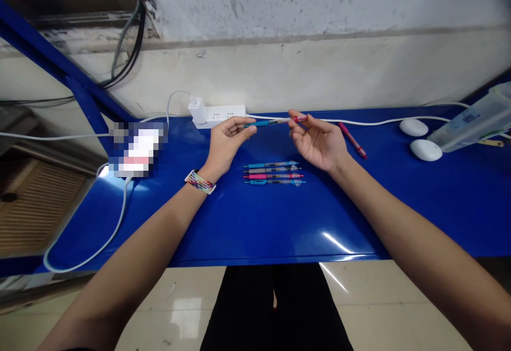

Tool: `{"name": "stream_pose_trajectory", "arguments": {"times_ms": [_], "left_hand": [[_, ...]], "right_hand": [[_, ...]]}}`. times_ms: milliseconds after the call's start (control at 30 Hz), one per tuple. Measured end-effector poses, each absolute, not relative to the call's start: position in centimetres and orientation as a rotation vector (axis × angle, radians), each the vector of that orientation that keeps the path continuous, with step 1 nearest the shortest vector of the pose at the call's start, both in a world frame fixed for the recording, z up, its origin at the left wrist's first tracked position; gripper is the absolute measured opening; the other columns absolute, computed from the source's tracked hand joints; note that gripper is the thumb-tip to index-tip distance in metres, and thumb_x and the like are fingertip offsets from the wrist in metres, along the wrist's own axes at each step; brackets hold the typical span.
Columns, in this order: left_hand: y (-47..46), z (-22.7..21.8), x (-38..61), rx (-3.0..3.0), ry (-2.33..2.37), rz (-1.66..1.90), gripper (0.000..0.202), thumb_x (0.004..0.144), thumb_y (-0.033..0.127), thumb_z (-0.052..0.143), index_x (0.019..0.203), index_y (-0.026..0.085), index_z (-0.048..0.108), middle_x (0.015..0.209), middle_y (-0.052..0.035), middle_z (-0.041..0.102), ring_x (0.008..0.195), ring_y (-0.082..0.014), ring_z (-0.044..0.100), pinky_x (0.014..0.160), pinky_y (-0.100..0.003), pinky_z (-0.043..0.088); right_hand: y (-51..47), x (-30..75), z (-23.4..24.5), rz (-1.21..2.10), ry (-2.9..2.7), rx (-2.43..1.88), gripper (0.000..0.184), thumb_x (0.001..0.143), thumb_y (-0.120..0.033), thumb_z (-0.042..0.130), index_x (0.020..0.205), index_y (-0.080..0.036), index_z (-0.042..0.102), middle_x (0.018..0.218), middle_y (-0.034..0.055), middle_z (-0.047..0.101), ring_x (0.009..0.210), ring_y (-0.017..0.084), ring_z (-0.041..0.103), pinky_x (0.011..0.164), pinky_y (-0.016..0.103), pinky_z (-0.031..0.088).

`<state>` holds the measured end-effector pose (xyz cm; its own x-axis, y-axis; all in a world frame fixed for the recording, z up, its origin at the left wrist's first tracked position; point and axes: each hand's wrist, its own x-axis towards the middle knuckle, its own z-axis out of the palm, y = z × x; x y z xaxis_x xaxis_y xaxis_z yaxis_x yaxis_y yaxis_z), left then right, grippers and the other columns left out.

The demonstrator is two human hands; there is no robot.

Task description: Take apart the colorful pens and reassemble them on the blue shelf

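Between my two hands, above the blue table (255,223), a clear-barrelled pen (275,122) lies roughly level. It has a blue grip at its left end and a red part at its right end. My left hand (224,144) pinches the blue end between thumb and fingers. At the red end, the thumb and fingers of my right hand (321,141) close on it, palm turned up. Below them several pens (273,176) rest side by side in a row, with blue, grey and pink grips. A red pen (353,141) lies slanted beyond my right wrist.
A white power strip (223,115) with a plugged-in charger (197,110) sits by the wall. To the left is a blurred-out device (138,151) with a white cable (120,223). Two white rounded objects (426,150) and a clear plastic box (473,119) stand at the right.
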<state>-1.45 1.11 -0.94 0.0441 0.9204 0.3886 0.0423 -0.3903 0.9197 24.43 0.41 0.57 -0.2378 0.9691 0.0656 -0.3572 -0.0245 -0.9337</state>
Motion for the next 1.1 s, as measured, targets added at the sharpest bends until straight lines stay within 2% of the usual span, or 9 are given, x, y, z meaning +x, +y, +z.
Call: {"name": "stream_pose_trajectory", "arguments": {"times_ms": [133, 300, 433, 633, 767, 967, 1100], "left_hand": [[0.9, -0.83, -1.29, 1.53, 0.982, 1.438, 0.02, 0.087, 0.036, 0.092, 0.102, 0.025, 0.087, 0.091, -0.0039, 0.083, 0.087, -0.019, 0.078, 0.085, -0.036, 0.067], [0.81, -0.8, -1.17, 1.543, 0.979, 1.434, 0.017, 0.086, 0.032, 0.09, 0.101, 0.025, 0.086, 0.097, -0.0047, 0.084, 0.09, -0.0185, 0.079, 0.089, -0.037, 0.067], [0.97, -0.95, -1.26, 1.53, 0.977, 1.439, 0.015, 0.087, 0.03, 0.089, 0.1, 0.024, 0.085, 0.098, -0.005, 0.085, 0.091, -0.0189, 0.08, 0.092, -0.038, 0.068], [1.12, -1.14, -1.21, 1.529, 1.023, 1.443, 0.016, 0.086, 0.031, 0.091, 0.099, 0.023, 0.084, 0.1, -0.0059, 0.085, 0.095, -0.0202, 0.081, 0.095, -0.039, 0.069], [1.04, -1.08, -1.18, 1.532, 1.041, 1.455, 0.015, 0.087, 0.031, 0.091, 0.098, 0.023, 0.084, 0.102, -0.006, 0.086, 0.097, -0.0208, 0.082, 0.096, -0.04, 0.069], [0.93, -1.03, -1.23, 1.527, 1.045, 1.465, 0.016, 0.086, 0.031, 0.093, 0.098, 0.024, 0.085, 0.1, -0.0051, 0.087, 0.096, -0.0211, 0.082, 0.096, -0.04, 0.069], [0.92, -1.01, -1.24, 1.509, 1.034, 1.469, 0.016, 0.085, 0.031, 0.093, 0.098, 0.024, 0.086, 0.099, -0.0049, 0.087, 0.094, -0.0205, 0.082, 0.096, -0.039, 0.069]], "right_hand": [[0.54, 24.5, 0.36, 1.483, -1.101, -0.791, 0.03, 0.095, -0.048, 0.076, 0.112, -0.024, 0.075, 0.099, 0.0067, 0.083, 0.1, 0.025, 0.081, 0.083, 0.038, 0.071], [0.29, 24.53, 0.49, 1.507, -1.11, -0.761, 0.036, 0.096, -0.051, 0.071, 0.118, -0.023, 0.077, 0.107, 0.008, 0.084, 0.102, 0.024, 0.081, 0.086, 0.038, 0.07], [0.24, 24.42, 0.51, 1.465, -1.132, -0.797, 0.033, 0.096, -0.049, 0.072, 0.114, -0.022, 0.077, 0.105, 0.0079, 0.084, 0.103, 0.025, 0.081, 0.085, 0.038, 0.07], [0.38, 24.1, 0.27, 1.533, -0.981, -0.789, 0.023, 0.097, -0.038, 0.072, 0.113, -0.022, 0.077, 0.101, 0.0082, 0.084, 0.109, 0.027, 0.083, 0.087, 0.039, 0.073], [0.41, 24.14, 0.22, 1.593, -0.907, -0.74, 0.024, 0.099, -0.031, 0.068, 0.117, -0.02, 0.079, 0.104, 0.0075, 0.085, 0.109, 0.025, 0.083, 0.089, 0.037, 0.073], [0.54, 24.21, -0.26, 1.526, -0.992, -0.7, 0.023, 0.094, -0.037, 0.079, 0.112, -0.022, 0.077, 0.101, 0.0057, 0.084, 0.11, 0.025, 0.083, 0.093, 0.037, 0.073], [0.28, 24.15, -0.02, 1.508, -1.034, -0.728, 0.029, 0.096, -0.044, 0.075, 0.116, -0.023, 0.077, 0.103, 0.0078, 0.084, 0.112, 0.027, 0.082, 0.089, 0.041, 0.073]]}}
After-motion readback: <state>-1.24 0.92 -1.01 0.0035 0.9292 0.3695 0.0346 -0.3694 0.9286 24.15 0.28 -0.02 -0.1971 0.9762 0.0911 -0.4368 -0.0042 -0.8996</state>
